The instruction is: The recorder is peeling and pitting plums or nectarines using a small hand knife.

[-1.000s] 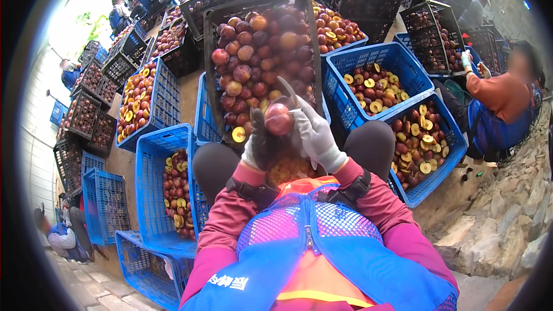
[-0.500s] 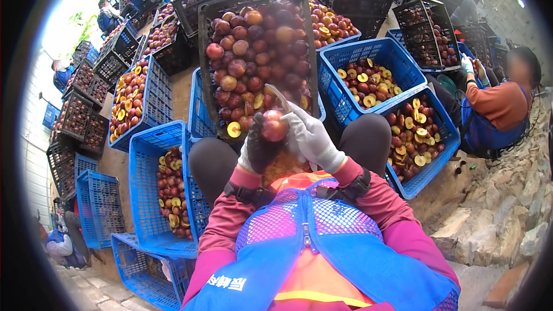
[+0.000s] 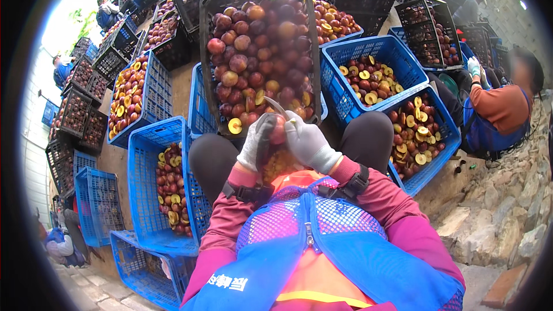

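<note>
My left hand point(image 3: 256, 143), in a grey glove with a dark palm side, is closed around a reddish plum point(image 3: 278, 131). My right hand point(image 3: 311, 141), also gloved in grey, is closed on a small knife point(image 3: 275, 105), its handle mostly hidden. The curved blade sticks out up and left over the plum, close against its far side. Both hands meet at the fruit, above my lap. Just beyond them a black crate point(image 3: 208, 69) full of dark red plums is tilted toward me, with a yellow cut half point(image 3: 235, 126) near its lower edge.
Blue crates of cut plums stand on my right point(image 3: 451, 148) and left point(image 3: 141, 187). Another blue crate point(image 3: 417, 60) lies beyond the right one. Blue crates point(image 3: 95, 207) sit at far left. A co-worker point(image 3: 500, 106) sits at right, near rough stones point(image 3: 489, 224).
The knife's blade has come lower and turned across the plum. My left hand has rolled over, showing more grey glove and covering more of the plum. The co-worker's hands have shifted.
</note>
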A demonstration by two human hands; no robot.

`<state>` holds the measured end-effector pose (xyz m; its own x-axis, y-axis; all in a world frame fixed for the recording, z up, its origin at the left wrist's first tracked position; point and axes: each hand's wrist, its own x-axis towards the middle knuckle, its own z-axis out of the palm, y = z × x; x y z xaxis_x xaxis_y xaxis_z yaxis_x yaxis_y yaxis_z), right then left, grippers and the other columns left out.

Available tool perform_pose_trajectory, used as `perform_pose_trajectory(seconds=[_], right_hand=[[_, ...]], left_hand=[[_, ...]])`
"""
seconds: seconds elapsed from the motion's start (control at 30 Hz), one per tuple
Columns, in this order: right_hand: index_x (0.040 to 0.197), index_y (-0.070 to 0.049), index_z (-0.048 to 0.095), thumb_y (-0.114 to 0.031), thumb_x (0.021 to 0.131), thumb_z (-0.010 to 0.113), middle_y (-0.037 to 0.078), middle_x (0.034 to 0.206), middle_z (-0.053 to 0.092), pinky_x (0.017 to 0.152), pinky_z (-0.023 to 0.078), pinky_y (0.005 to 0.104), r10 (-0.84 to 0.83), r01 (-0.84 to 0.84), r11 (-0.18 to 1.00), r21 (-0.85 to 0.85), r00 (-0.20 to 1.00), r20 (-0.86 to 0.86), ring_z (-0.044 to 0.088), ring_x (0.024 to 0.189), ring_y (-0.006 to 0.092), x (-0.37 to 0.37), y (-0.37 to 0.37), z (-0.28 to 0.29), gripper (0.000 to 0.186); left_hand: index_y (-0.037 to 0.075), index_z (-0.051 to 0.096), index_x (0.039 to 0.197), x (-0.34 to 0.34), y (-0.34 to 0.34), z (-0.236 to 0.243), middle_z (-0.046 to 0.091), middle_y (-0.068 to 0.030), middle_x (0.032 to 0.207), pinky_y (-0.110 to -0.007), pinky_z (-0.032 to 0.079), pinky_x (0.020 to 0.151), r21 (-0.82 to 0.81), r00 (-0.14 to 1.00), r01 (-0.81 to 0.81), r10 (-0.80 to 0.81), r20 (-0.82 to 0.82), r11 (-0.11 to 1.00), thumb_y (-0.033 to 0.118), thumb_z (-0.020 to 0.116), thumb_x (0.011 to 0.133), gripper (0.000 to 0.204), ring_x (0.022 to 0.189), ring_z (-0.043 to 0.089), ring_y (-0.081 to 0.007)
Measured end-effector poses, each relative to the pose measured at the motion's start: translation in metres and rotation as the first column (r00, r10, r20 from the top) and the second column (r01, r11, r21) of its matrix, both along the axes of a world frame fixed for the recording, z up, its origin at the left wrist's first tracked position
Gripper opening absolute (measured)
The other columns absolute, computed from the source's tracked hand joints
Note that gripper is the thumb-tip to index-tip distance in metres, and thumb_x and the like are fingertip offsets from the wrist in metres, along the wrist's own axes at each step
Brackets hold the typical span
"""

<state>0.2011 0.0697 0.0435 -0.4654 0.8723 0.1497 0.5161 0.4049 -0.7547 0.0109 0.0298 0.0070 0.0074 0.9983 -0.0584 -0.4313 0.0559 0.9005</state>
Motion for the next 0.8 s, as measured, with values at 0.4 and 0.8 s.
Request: perform_pose_trajectory(seconds=[0.4, 0.8], right_hand=[[0.136, -0.002, 0.069, -0.019, 0.114, 0.063, 0.013, 0.078, 0.072, 0.062, 0.056, 0.0376, 0.006, -0.035, 0.995, -0.092, 0.955, -0.296, 0.074, 0.066, 0.0221, 0.000, -0.002, 0.014, 0.029], [0.126, -0.003, 0.067, -0.019, 0.111, 0.064, 0.025, 0.082, 0.071, 0.063, 0.056, 0.0506, 0.174, -0.156, 0.978, 0.139, 0.977, -0.124, 0.075, 0.077, 0.0445, 0.007, -0.022, 0.012, 0.022]], left_hand=[[0.009, 0.056, 0.148, -0.025, -0.012, 0.061, 0.066, -0.0106, 0.135, -0.048, 0.060, 0.109, 0.005, 0.909, -0.137, 0.124, 0.398, 0.991, 0.020, 0.070, 0.110, 0.042, 0.125, 0.068, -0.0259], [0.008, 0.052, 0.144, -0.006, -0.014, 0.027, 0.063, -0.0131, 0.138, -0.045, 0.064, 0.104, 0.027, 0.892, -0.170, 0.143, 0.429, 0.985, 0.003, 0.071, 0.105, 0.044, 0.122, 0.070, -0.0286]])
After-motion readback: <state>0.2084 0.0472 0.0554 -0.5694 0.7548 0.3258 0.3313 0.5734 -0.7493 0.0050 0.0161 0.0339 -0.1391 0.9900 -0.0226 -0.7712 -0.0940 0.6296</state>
